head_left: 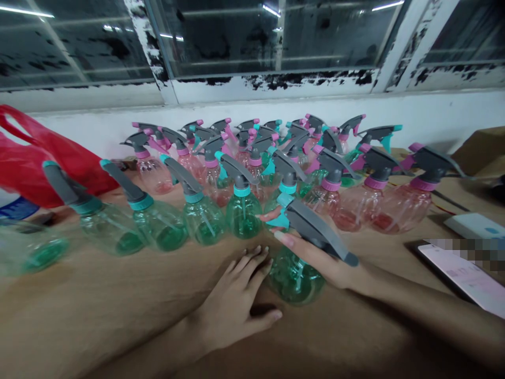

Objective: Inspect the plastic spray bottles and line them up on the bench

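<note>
My right hand (327,258) is wrapped round the neck of a green spray bottle (298,281), just under its grey spray head with a turquoise trigger and nozzle. That bottle is upright at the table's near side. My left hand (232,300) lies palm down on the table to the left of it, fingers spread, fingertips close to the bottle's base; whether they touch it I cannot tell. Behind my hands stands a row of green spray bottles (203,221) with turquoise collars. Pink spray bottles (361,205) with pink collars continue the row on the right.
More pink and green bottles crowd the back along the white wall (236,102). A red plastic bag (51,158) sits at the left. On the right lie a phone (461,279) and a white box (475,226), with a brown carton (483,150) behind, all on the wooden table (130,295).
</note>
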`<act>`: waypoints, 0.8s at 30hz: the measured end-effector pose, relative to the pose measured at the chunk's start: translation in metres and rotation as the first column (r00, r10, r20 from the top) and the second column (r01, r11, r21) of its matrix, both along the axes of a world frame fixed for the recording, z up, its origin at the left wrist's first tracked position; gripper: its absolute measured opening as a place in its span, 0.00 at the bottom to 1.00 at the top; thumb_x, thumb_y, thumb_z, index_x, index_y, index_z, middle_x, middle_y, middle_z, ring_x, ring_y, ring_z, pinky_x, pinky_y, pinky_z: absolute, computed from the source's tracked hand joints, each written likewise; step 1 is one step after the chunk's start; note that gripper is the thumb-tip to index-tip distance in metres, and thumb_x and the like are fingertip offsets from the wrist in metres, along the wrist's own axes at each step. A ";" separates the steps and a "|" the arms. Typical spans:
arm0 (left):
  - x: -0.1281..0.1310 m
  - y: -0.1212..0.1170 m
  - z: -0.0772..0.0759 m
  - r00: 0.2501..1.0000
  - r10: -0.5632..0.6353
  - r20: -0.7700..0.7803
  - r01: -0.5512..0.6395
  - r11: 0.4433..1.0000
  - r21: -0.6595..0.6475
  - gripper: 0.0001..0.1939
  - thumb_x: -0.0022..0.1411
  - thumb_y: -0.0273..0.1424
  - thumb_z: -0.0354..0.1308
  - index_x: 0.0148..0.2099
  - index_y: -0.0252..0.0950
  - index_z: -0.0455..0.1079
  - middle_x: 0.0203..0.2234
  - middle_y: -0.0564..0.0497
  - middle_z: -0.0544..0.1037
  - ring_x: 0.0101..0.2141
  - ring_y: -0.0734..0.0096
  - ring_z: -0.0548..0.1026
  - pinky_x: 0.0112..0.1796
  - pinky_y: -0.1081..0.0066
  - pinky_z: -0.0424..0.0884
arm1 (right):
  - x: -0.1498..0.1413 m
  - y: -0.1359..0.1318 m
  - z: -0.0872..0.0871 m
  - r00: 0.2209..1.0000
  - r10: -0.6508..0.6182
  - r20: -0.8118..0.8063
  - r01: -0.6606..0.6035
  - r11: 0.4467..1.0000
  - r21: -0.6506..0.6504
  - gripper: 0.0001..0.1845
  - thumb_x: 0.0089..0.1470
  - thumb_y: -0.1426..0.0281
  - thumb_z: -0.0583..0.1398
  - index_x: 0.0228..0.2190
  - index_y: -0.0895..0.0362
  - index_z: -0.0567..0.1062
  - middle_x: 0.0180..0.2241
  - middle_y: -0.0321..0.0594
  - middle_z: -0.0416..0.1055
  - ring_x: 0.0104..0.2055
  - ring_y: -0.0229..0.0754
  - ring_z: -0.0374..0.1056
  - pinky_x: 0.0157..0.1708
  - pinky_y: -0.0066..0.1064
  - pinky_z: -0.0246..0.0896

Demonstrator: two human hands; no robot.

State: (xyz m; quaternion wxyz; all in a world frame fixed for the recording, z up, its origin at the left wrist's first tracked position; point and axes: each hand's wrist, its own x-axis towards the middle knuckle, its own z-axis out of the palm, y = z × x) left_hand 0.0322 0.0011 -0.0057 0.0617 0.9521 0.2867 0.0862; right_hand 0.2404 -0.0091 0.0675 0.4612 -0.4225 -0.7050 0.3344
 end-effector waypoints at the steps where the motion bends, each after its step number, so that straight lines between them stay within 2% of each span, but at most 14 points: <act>1: 0.000 0.000 0.000 1.000 0.000 -0.004 0.000 1.000 0.002 0.36 0.61 0.50 0.52 0.62 0.30 0.55 0.59 0.37 0.60 0.59 0.48 0.56 0.55 0.50 0.55 | 0.000 0.000 0.000 1.000 0.000 -0.009 0.000 1.000 0.001 0.14 0.54 0.64 0.58 0.43 0.53 0.71 0.24 0.32 0.67 0.24 0.37 0.65 0.25 0.31 0.64; 8: 0.002 -0.001 0.003 1.000 0.003 -0.005 -0.003 1.000 -0.014 0.35 0.62 0.50 0.52 0.62 0.32 0.56 0.59 0.38 0.60 0.59 0.48 0.56 0.54 0.49 0.55 | -0.001 -0.002 0.001 0.999 -0.016 -0.028 0.015 1.000 -0.012 0.12 0.54 0.64 0.58 0.42 0.52 0.71 0.23 0.32 0.67 0.24 0.38 0.66 0.25 0.31 0.65; 14: 0.002 -0.001 0.004 1.000 0.009 -0.012 -0.009 1.000 -0.005 0.34 0.62 0.50 0.52 0.61 0.30 0.57 0.59 0.37 0.60 0.59 0.48 0.55 0.54 0.49 0.55 | -0.002 0.000 0.001 0.997 0.028 -0.073 -0.029 0.999 -0.014 0.12 0.54 0.66 0.60 0.42 0.53 0.70 0.30 0.34 0.71 0.32 0.38 0.71 0.36 0.31 0.69; 24: 0.001 -0.001 0.002 1.000 0.000 -0.002 0.000 1.000 0.016 0.35 0.62 0.50 0.52 0.62 0.31 0.56 0.59 0.38 0.60 0.59 0.49 0.56 0.54 0.50 0.55 | -0.001 0.000 -0.001 0.997 0.026 -0.078 -0.026 1.000 -0.004 0.13 0.54 0.65 0.60 0.42 0.54 0.70 0.33 0.36 0.73 0.34 0.39 0.72 0.33 0.31 0.69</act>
